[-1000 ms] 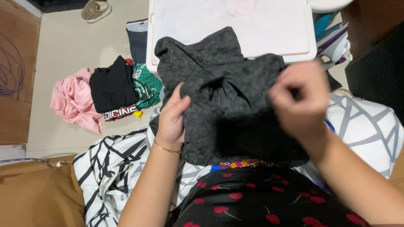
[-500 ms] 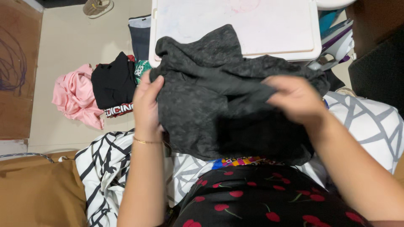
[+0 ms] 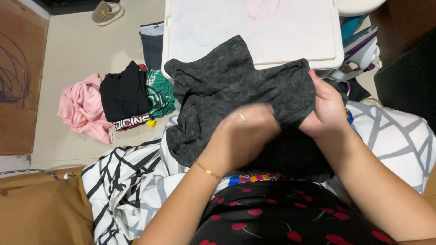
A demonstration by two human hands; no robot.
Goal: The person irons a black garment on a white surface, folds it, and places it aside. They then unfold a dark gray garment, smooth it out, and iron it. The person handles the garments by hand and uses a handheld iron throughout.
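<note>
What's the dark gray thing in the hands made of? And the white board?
The gray garment looks like soft knit cloth, matte and mottled; it bunches where the right hand grips it. The white board looks like hard, smooth plastic with a raised rim, probably.

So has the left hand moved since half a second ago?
Yes. The left hand went right across the dark garment, away from the pink clothes on the floor, toward the right hand.

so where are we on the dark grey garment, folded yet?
Not yet. Both hands hold the grey garment: right hand grips its right edge, left hand is mid-cloth, blurred. It is bunched, not flat. A heap of clothes lies on the floor, some looking folded, the pink one crumpled.
</note>
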